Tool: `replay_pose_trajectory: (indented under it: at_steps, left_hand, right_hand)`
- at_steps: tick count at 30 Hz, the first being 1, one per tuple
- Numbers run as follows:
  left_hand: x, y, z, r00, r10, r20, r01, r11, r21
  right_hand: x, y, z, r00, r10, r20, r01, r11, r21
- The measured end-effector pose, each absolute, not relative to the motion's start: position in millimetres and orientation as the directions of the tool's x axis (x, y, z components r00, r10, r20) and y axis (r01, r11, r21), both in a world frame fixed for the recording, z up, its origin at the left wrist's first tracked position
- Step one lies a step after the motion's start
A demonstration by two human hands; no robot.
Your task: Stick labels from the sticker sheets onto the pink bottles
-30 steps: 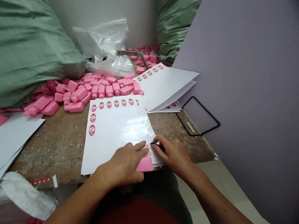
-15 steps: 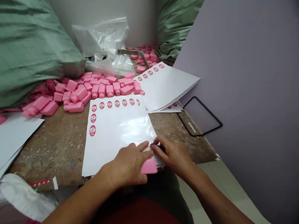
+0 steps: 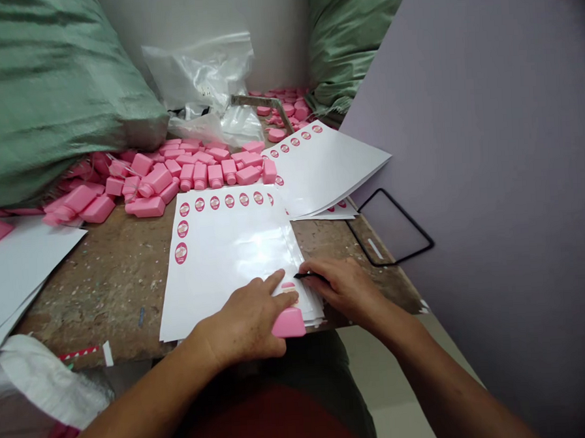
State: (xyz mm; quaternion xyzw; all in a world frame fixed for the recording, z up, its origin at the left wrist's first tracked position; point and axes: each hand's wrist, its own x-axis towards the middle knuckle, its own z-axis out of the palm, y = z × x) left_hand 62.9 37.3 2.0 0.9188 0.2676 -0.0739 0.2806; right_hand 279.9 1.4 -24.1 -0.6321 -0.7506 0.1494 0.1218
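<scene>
My left hand (image 3: pixel 246 316) grips a small pink plastic bottle (image 3: pixel 288 322) at the near right corner of a sticker sheet (image 3: pixel 216 269). Its index finger stretches forward over the paper, another finger lies across the bottle, and the thumb is at its near side. Just beyond the bottle, a pink and cream patch like a label (image 3: pixel 288 286) shows, partly covered by a finger. In my right hand (image 3: pixel 348 288), closed fingers pinch a thin black pointed tool (image 3: pixel 311 276), its tip directed left above the sheet. Round pink stickers line that sheet's far and left edges.
Pink bottles (image 3: pixel 156 180) lie heaped across the back under a green sack (image 3: pixel 45 88). More sticker sheets (image 3: pixel 329 165) rest at the right, others (image 3: pixel 25 272) at the left. A black frame (image 3: pixel 397 262) overhangs the worn table's (image 3: pixel 114 280) right edge, near a purple-grey panel (image 3: pixel 490 169).
My right hand has drawn slightly right, away from the left fingers, so the black tool shows more. My left index finger has moved a little up and left; the bottle stays in that hand.
</scene>
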Motion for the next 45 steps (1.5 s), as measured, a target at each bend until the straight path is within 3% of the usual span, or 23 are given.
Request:
replay_pose_trajectory:
  at_steps: [9,21,26,40,45]
  left_hand:
    - [63.8,36.6,5.2,0.846,0.446,-0.292,0.534,-0.714,0.453]
    - [66.0,37.5,9.8,0.841,0.439,-0.317,0.540,-0.723,0.431]
    - [65.7,37.9,9.9,0.838,0.440,-0.321,0.543,-0.722,0.428]
    - [65.9,37.5,9.4,0.842,0.442,-0.309,0.539,-0.713,0.449]
    - [66.1,37.2,8.6,0.847,0.441,-0.296,0.531,-0.718,0.450]
  right_hand:
    - [288.8,10.0,-18.3,-0.358,0.934,-0.002,0.867,0.331,-0.373]
    - [291.6,16.6,-23.4,-0.390,0.920,0.038,0.855,0.377,-0.357]
    - [295.8,19.0,-25.6,-0.425,0.902,0.071,0.802,0.412,-0.432]
    - [294.3,21.2,-27.2,-0.427,0.900,0.083,0.784,0.415,-0.461]
    - [294.1,24.5,-22.0,-0.434,0.900,0.044,0.736,0.382,-0.559]
